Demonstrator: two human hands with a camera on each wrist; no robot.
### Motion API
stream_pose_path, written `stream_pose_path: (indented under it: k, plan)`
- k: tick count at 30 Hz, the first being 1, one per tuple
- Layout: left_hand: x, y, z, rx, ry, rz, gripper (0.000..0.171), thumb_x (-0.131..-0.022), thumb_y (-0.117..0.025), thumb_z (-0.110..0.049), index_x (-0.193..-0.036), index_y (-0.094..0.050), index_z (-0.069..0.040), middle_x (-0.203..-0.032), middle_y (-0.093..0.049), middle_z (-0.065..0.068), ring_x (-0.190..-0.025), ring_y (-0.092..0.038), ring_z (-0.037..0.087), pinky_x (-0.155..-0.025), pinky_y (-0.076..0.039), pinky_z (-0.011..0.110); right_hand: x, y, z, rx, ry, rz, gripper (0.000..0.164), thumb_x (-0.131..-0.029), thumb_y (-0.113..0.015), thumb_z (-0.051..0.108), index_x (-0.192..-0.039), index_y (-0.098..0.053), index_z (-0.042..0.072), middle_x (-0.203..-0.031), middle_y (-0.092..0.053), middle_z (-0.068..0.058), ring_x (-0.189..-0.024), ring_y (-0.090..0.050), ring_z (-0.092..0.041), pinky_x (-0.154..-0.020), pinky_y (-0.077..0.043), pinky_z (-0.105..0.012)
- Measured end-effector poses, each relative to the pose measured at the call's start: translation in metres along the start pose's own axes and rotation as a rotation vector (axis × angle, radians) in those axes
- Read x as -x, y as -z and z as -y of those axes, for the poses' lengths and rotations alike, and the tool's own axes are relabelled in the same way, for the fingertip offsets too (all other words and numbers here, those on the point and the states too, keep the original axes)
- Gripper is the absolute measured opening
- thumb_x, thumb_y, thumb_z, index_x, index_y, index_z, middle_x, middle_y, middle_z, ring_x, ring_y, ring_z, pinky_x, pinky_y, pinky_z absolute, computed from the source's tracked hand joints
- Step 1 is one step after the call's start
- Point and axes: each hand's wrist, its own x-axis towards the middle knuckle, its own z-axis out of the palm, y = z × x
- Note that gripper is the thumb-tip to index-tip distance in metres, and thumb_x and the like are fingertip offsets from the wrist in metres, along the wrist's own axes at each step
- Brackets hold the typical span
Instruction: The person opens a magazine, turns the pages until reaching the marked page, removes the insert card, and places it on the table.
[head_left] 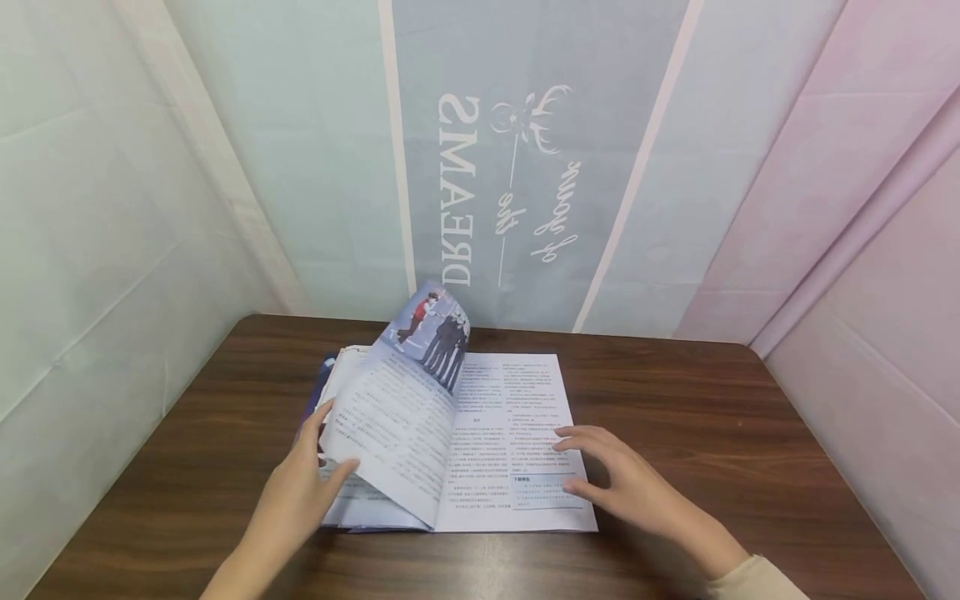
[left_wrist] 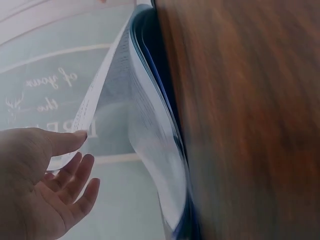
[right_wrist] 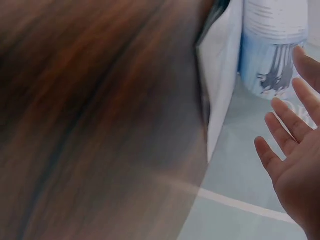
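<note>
An open magazine (head_left: 495, 458) lies on the table, its right-hand page printed with text columns and a blue-framed box. One page (head_left: 397, 425) is raised and curves over the left half, with a picture of figures at its top. My left hand (head_left: 296, 492) holds this page at its outer lower edge; in the left wrist view the page passes between thumb and fingers of the left hand (left_wrist: 45, 175). Over the right edge of the magazine hovers my right hand (head_left: 618, 475), fingers spread and relaxed. The right wrist view shows that palm (right_wrist: 300, 175) holding nothing.
The dark wooden table (head_left: 697, 417) extends on both sides of the magazine. Behind it hangs a pale cloth backdrop (head_left: 525, 208) with mirrored lettering and a deer-head print. Light cloth walls (head_left: 97, 208) stand at left and right.
</note>
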Motion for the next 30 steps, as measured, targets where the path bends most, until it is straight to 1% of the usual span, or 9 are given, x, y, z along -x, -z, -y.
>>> stream_pose_path:
  k: [3, 6, 9, 12, 14, 18, 21, 24, 30]
  plan:
    - [0.002, 0.004, 0.007, -0.011, 0.042, 0.042, 0.088, -0.085, -0.078, -0.010, -0.151, -0.021, 0.001, -0.126, -0.056, 0.037, -0.085, -0.068, 0.040, -0.049, -0.045, 0.031, 0.004, -0.001, -0.005, -0.001, -0.012, 0.033, 0.045, -0.079, -0.084, 0.015, -0.120, -0.065, 0.017, -0.133, -0.059, 0.000, -0.123, -0.055, -0.020, -0.100, -0.047, -0.034]
    - [0.003, 0.007, 0.016, -0.025, 0.074, 0.073, 0.094, -0.085, -0.079, -0.011, -0.152, -0.015, 0.004, -0.134, -0.048, 0.039, -0.066, -0.064, 0.029, -0.046, -0.041, 0.028, 0.007, -0.002, -0.010, -0.001, 0.002, 0.047, 0.045, -0.079, -0.084, 0.014, -0.120, -0.065, 0.016, -0.132, -0.060, -0.002, -0.122, -0.055, -0.022, -0.101, -0.046, -0.029]
    - [0.003, 0.009, 0.023, -0.041, 0.094, 0.086, 0.098, -0.083, -0.081, -0.012, -0.152, -0.013, 0.006, -0.138, -0.044, 0.040, -0.060, -0.056, 0.020, -0.044, -0.040, 0.028, 0.009, -0.002, -0.014, 0.005, 0.011, 0.055, 0.044, -0.080, -0.084, 0.015, -0.120, -0.065, 0.016, -0.131, -0.060, -0.003, -0.121, -0.056, -0.022, -0.103, -0.042, -0.022]
    - [0.004, 0.011, 0.031, -0.062, 0.094, 0.096, 0.098, -0.082, -0.082, -0.013, -0.151, -0.016, 0.007, -0.137, -0.044, 0.040, -0.075, -0.063, 0.030, -0.050, -0.047, 0.034, 0.011, -0.001, -0.017, 0.016, -0.003, 0.079, 0.044, -0.080, -0.083, 0.019, -0.120, -0.065, 0.017, -0.132, -0.060, -0.002, -0.122, -0.055, -0.022, -0.103, -0.042, -0.024]
    - [0.005, 0.012, 0.035, -0.082, 0.093, 0.111, 0.095, -0.082, -0.082, -0.015, -0.150, -0.019, 0.008, -0.137, -0.045, 0.039, -0.092, -0.065, 0.041, -0.059, -0.053, 0.044, 0.012, -0.001, -0.018, 0.021, -0.021, 0.109, 0.044, -0.081, -0.083, 0.021, -0.121, -0.065, 0.017, -0.133, -0.059, -0.002, -0.123, -0.055, -0.022, -0.102, -0.045, -0.032]
    - [0.006, 0.013, 0.042, -0.129, 0.092, 0.148, 0.088, -0.083, -0.082, -0.018, -0.147, -0.027, 0.008, -0.138, -0.045, 0.038, -0.117, -0.053, 0.053, -0.081, -0.051, 0.062, 0.013, -0.001, -0.021, 0.015, -0.075, 0.178, 0.044, -0.082, -0.082, 0.024, -0.122, -0.064, 0.018, -0.136, -0.057, -0.001, -0.125, -0.053, -0.024, -0.100, -0.047, -0.046]
    - [0.007, 0.014, 0.047, -0.159, 0.088, 0.178, 0.086, -0.081, -0.083, -0.018, -0.145, -0.032, 0.008, -0.137, -0.045, 0.038, -0.119, -0.050, 0.054, -0.085, -0.049, 0.064, 0.014, -0.002, -0.023, 0.006, -0.113, 0.221, 0.046, -0.082, -0.082, 0.026, -0.123, -0.063, 0.019, -0.139, -0.055, -0.002, -0.128, -0.051, -0.026, -0.101, -0.046, -0.051]
    - [0.009, 0.015, 0.051, -0.175, 0.069, 0.204, 0.084, -0.079, -0.084, -0.018, -0.143, -0.037, 0.008, -0.134, -0.049, 0.038, -0.115, -0.054, 0.054, -0.082, -0.051, 0.063, 0.015, -0.002, -0.025, 0.002, -0.143, 0.256, 0.048, -0.082, -0.082, 0.030, -0.125, -0.062, 0.021, -0.143, -0.052, -0.003, -0.130, -0.049, -0.028, -0.102, -0.044, -0.054]
    - [0.009, 0.015, 0.059, -0.182, 0.038, 0.242, 0.082, -0.075, -0.087, -0.020, -0.139, -0.044, 0.008, -0.130, -0.053, 0.037, -0.113, -0.056, 0.053, -0.080, -0.052, 0.062, 0.016, -0.001, -0.026, 0.010, -0.149, 0.290, 0.058, -0.078, -0.085, 0.028, -0.129, -0.061, 0.019, -0.149, -0.047, -0.006, -0.133, -0.045, -0.031, -0.102, -0.043, -0.055]
